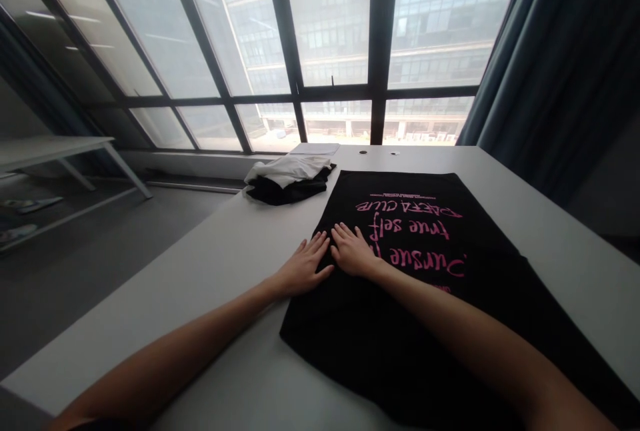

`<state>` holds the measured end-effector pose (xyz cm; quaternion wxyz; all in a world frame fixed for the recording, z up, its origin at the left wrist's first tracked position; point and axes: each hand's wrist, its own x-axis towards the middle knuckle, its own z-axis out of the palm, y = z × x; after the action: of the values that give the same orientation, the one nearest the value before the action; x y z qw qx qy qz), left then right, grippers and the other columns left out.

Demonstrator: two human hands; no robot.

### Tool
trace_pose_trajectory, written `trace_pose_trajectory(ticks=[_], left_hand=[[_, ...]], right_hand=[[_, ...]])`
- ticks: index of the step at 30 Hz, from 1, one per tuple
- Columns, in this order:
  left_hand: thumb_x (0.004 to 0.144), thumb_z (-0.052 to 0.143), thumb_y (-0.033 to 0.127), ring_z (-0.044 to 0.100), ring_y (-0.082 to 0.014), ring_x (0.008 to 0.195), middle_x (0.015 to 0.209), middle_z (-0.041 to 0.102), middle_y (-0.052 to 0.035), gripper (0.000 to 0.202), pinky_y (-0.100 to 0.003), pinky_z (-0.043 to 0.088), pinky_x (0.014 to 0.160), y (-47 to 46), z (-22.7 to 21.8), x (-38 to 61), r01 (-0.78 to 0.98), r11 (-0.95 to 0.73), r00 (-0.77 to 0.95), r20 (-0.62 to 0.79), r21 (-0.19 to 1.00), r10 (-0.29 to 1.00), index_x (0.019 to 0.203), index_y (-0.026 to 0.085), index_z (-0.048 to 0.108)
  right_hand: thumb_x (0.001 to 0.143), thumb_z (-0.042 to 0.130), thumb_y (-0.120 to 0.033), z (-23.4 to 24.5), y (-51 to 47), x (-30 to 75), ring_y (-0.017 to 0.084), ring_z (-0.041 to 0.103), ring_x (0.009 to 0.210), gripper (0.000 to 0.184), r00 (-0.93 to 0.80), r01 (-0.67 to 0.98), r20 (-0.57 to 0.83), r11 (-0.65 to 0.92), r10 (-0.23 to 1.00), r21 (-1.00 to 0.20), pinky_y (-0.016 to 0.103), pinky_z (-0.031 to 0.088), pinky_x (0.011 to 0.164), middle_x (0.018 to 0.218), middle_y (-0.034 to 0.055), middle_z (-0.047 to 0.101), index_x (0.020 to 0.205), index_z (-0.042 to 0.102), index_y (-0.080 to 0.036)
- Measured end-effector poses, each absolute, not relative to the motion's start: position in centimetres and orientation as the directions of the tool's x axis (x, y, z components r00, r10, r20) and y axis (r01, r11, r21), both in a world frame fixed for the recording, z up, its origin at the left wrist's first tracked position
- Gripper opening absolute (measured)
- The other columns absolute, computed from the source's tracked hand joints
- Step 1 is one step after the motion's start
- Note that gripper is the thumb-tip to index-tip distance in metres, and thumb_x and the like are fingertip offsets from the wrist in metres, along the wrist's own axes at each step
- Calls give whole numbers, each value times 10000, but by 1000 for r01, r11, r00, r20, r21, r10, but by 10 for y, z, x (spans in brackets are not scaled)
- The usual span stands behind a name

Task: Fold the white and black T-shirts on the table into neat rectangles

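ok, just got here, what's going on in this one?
A person has both bare hands on a black garment spread over a white table. The left hand lies at its left edge, and the right hand rests flat just beside it, next to the pink lettering. Neither hand is gripping the cloth. A white and black cloth pile sits farther back on the table, to the left.
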<state>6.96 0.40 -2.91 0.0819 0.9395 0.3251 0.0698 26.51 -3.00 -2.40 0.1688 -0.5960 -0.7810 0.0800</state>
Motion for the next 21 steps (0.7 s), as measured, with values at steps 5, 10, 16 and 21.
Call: trace_pose_trajectory(ticks=[5,10,16,21], left_hand=[[972,481,543,164,-307,1535,1646,216,-159,760,-540,169,1234,5,-26,70,612,-758,763,85,227,641,1586,139,286],[999,437,427,210,-255,1532,1636,287,-126,651,-477,194,1248,8,-16,69,560,-778,741,247,284,624,1574,144,322],[983,505,486,211,-300,1528,1637,287,-106,675,-537,215,1230,12,-26,70,547,-801,796,146,243,588,1575,210,332],[987,502,482,226,-299,1524,1640,280,-93,661,-537,207,1234,15,-32,70,554,-801,795,142,225,590,1573,222,340]], right_hand=[[993,351,-347,-25,-29,265,280,207,1532,607,-233,903,182,282,955,-325,573,125,1223,1626,170,309,1534,383,-73],[995,348,-360,-25,-28,265,275,191,1537,616,-232,903,185,283,955,-325,580,132,1221,1631,161,304,1542,365,-78],[991,354,-348,-28,-26,265,271,209,1531,608,-227,900,197,283,954,-331,553,134,1228,1627,166,312,1535,380,-77],[993,349,-349,-28,-26,266,270,212,1530,608,-225,898,199,283,954,-337,553,134,1227,1626,165,314,1533,382,-71]])
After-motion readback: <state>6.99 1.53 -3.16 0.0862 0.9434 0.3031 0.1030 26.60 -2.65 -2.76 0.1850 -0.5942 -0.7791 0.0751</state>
